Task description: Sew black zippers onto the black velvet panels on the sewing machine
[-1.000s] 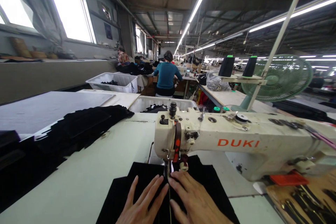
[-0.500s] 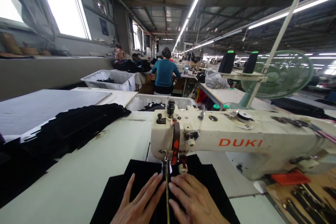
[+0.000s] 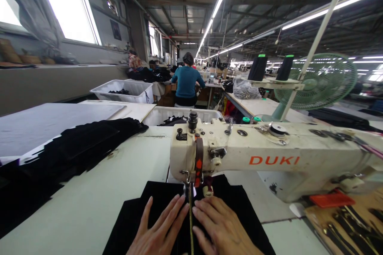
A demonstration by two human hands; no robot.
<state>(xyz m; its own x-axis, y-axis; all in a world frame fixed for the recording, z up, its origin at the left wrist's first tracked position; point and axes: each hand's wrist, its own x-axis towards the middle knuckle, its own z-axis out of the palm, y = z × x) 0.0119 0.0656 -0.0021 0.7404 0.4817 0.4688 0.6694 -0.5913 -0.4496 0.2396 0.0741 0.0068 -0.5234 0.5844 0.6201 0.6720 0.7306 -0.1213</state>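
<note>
Black fabric lies flat on the white table, with left hand and right hand pressed on it side by side, fingers spread, gripping nothing. Its far end runs under the sewing machine. To the left lie stacked black pieces, and farther off sits a person in teal.

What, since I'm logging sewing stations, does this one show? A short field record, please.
machine: white DUKI sewing machine, head over black fabric
left hand: flat on the fabric, beside the right hand
right hand: flat on the fabric, close before the machine head
table left: pile of black cut pieces
background: seated person in teal top, green fan
</note>
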